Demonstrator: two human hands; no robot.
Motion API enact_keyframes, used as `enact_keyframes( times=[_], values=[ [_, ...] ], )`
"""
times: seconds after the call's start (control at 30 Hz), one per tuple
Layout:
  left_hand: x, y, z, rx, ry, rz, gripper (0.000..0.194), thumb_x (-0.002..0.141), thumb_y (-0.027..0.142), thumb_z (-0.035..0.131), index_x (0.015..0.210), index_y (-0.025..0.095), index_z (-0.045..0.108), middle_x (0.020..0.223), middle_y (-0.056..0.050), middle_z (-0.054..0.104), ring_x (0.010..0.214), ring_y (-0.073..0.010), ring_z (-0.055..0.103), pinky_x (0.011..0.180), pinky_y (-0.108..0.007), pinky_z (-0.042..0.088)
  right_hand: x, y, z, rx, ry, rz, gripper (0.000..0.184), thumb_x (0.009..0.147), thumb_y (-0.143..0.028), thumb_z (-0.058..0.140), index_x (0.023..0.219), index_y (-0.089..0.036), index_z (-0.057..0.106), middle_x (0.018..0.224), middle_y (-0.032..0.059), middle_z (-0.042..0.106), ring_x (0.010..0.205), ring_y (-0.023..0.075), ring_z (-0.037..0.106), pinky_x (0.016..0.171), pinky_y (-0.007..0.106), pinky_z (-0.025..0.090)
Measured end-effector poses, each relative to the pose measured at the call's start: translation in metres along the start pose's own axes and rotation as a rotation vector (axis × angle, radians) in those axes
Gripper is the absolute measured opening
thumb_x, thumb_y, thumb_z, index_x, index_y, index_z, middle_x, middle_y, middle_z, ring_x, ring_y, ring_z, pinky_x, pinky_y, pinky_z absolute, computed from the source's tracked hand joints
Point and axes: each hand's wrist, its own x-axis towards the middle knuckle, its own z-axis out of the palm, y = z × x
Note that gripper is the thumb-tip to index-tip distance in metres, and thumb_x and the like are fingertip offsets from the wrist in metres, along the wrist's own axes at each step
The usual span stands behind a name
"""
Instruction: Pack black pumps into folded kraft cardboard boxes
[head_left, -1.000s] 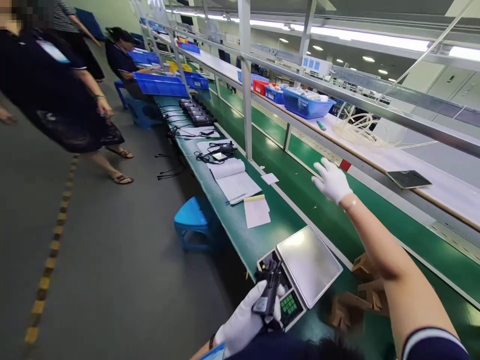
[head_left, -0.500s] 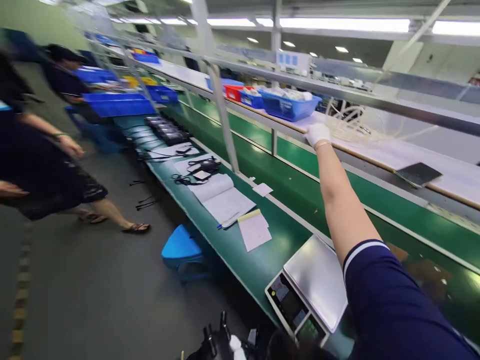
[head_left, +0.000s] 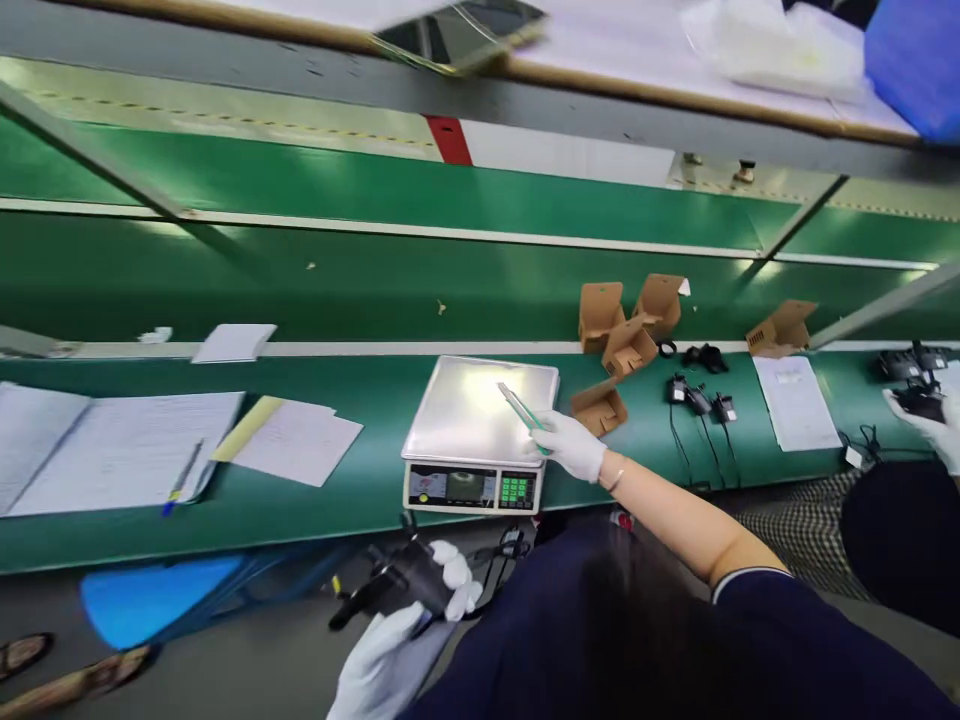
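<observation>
Gloved R hand [head_left: 574, 447], ctr frame, grips slim green/silver utility knife [head_left: 517, 408]; gloved L hand [head_left: 384, 652], lower ctr, clasps blk device [head_left: 414, 578] w/ stubby projections.

black device [head_left: 420, 575]: dark, bulky body, projections at left side; fine detail blurred. lies tilted in gloved left hand [head_left: 394, 650], fingers curled around right end, in front of weighing scale [head_left: 480, 490].

green cutter [head_left: 517, 404]: slim, straight, greyish toward tip. held slantwise in gloved right hand [head_left: 570, 445], tip pointing up and left over scale's metal plate [head_left: 461, 400]; contact with plate unclear.
</observation>
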Motion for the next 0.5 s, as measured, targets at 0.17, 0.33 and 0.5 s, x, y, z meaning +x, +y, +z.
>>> enact_keyframes(
  times=[0.17,0.33,0.5],
  values=[
    [0.015,-0.019,0.077,0.051,-0.261,-0.041,0.037,0.068,0.037,0.079,0.100,0.023,0.068,0.081,-0.001,0.065,0.048,-0.0050,0.030,0.055,-0.027,0.033,-0.113,0.019,-0.081,0.172,0.123,0.067,0.042,0.070,-0.044,0.082,0.099,-0.025,0.059,0.099,0.0040,0.070,0.074,0.0187,0.067,0.061,0.032,0.054],
    [0.009,-0.033,0.140,0.088,-0.313,0.017,0.043,0.060,0.031,0.078,0.097,0.014,0.064,0.074,-0.004,0.064,0.049,-0.0071,0.042,0.053,-0.025,0.032,-0.178,0.041,-0.132,0.210,0.285,0.074,0.048,0.072,-0.041,0.082,0.110,-0.023,0.057,0.082,-0.0026,0.062,0.065,0.0098,0.056,0.059,0.024,0.048],
    [0.006,-0.050,0.182,0.005,-0.340,0.154,0.045,0.060,0.034,0.078,0.097,0.014,0.063,0.072,-0.001,0.065,0.038,-0.0015,0.028,0.046,-0.024,0.023,-0.210,0.064,-0.173,0.212,0.353,0.118,0.040,0.077,-0.046,0.076,0.104,-0.021,0.062,0.078,-0.0032,0.058,0.065,0.0092,0.054,0.059,0.022,0.048]
  ],
)
